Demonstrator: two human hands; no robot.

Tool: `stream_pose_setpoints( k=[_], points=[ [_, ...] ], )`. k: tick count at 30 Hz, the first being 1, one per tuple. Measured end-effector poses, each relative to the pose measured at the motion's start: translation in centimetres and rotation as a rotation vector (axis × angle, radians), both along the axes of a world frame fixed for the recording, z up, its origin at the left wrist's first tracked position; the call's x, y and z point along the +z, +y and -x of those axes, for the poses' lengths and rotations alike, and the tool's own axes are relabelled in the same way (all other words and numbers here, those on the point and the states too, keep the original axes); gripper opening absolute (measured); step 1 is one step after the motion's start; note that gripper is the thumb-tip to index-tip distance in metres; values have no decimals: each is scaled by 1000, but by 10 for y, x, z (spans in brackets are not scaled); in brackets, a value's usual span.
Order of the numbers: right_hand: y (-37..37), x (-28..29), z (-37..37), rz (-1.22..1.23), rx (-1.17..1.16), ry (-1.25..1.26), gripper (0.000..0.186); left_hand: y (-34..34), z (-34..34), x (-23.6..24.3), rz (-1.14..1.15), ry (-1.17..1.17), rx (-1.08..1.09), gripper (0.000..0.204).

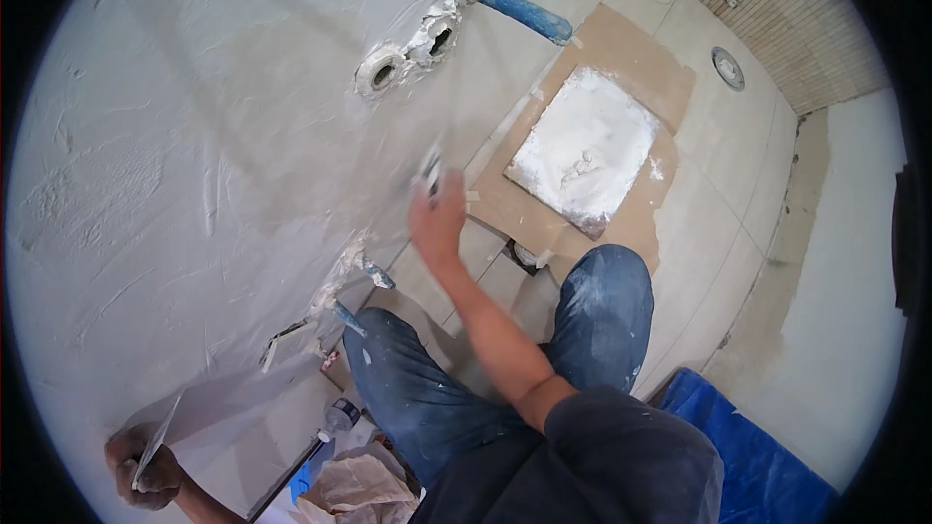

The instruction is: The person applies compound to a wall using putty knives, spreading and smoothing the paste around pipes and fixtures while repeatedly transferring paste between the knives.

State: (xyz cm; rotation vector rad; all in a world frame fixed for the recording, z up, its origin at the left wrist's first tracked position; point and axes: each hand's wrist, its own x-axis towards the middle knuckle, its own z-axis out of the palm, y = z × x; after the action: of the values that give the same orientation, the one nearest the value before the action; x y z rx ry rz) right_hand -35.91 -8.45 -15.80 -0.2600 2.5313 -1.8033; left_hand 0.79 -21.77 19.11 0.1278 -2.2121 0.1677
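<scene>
At the lower left, my left hand (146,475) grips a thin flat plastering blade (159,439), seen nearly edge-on close to the wall. My right hand (439,228) is closed around a light-coloured hand tool (433,173), smeared by motion, so its exact kind is unclear. That hand is in front of the lower wall, left of a square board (573,116) heaped with white plaster (594,141). The plastered wall (233,136) shows ridges and smears. Fresh plaster rings two pipe openings (384,76) and the base of a blue pipe stub (524,12).
Brown cardboard (626,49) lies taped under the board on the floor tiles (723,175). Two smaller blue pipe stubs (349,318) stick out of the wall by my knee. A round drain (728,68), crumpled paper (359,493), a plastic bottle (340,415) and blue sheeting (743,456) surround me.
</scene>
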Motion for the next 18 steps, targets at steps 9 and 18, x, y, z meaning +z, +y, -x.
stream_pose_setpoints(
  k=[9, 18],
  points=[
    [32, -110, 61, -58, -220, -510, 44, -1, -19, 5, -241, -29, 31, 39],
    [15, -190, 171, -241, -130, -496, 41, -49, -88, -6, -78, -5, 322, 33]
  ],
)
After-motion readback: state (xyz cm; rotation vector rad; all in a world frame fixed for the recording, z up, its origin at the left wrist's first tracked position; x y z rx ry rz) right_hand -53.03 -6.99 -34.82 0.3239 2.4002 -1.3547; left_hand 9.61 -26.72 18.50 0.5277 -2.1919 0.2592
